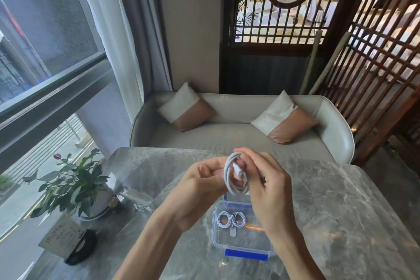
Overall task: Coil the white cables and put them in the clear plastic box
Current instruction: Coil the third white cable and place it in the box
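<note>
Glossy grey-veined stone counter (352, 211). Clear, smooth plastic box (214, 234) with blue plastic clip (246, 254). Smooth white plastic-sheathed cable (228, 177). Pale sofa (238, 138) in softly sheened leather-look upholstery. Dark wooden lattice screen (375, 63), matt.

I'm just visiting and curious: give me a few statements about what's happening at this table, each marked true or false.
1. The left hand and the right hand together hold a coiled white cable above the table. True.
2. The clear plastic box is empty. False: other white cables, coiled, already lie in it.
3. The potted plant stands on the table's right side. False: it stands on the left, by the window.
4. Two cushions sit on the sofa behind the table. True.
</note>
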### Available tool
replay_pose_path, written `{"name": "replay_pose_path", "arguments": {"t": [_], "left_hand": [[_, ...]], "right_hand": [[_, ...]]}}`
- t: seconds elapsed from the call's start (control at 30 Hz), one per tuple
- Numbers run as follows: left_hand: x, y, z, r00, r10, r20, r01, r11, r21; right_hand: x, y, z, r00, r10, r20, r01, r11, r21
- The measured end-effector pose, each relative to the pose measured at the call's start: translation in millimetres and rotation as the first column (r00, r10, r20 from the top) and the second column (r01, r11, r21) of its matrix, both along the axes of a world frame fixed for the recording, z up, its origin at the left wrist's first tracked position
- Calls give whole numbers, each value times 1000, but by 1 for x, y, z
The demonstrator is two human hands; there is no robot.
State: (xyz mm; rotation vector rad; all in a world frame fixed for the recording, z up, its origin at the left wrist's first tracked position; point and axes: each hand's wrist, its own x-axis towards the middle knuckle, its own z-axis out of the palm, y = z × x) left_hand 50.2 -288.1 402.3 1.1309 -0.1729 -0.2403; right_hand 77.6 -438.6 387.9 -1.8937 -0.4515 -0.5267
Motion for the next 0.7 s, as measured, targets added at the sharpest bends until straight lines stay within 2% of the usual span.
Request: {"name": "replay_pose_path", "arguments": {"t": [0.1,0.13,0.17,0.2,0.27,0.37,0.47,0.5,0.6,0.7], "left_hand": [[-3,7,4,988,-122,-97,109,985,-134],[-4,8,7,981,-137,-134,119,984,-131],[-5,7,6,983,-113,-147,106,993,-56],[-5,7,6,990,-54,-127,66,993,95],[-7,3,6,995,99,7,-94,925,367],[-7,0,4,953,213,216,-301,756,581],[-9,-2,4,917,149,371,-392,520,759],[-9,-2,5,922,146,358,-380,515,769],[-10,7,6,960,177,217,-278,691,667],[-12,12,5,967,200,156,-253,765,593]], "right_hand": [[4,-4,2,996,-17,89,23,997,-67],[4,-4,3,992,-8,128,21,994,-105],[4,-4,4,988,12,154,10,990,-144],[3,-3,4,985,35,168,-3,983,-183],[5,-4,3,980,50,192,-2,970,-242],[9,-7,0,981,28,192,26,962,-271],[12,-7,-3,991,53,122,-18,963,-271],[14,-8,-4,995,62,74,-43,969,-242],[26,-19,-2,991,38,-132,-49,995,-82],[32,-27,3,986,-36,-162,28,998,-49]]}}
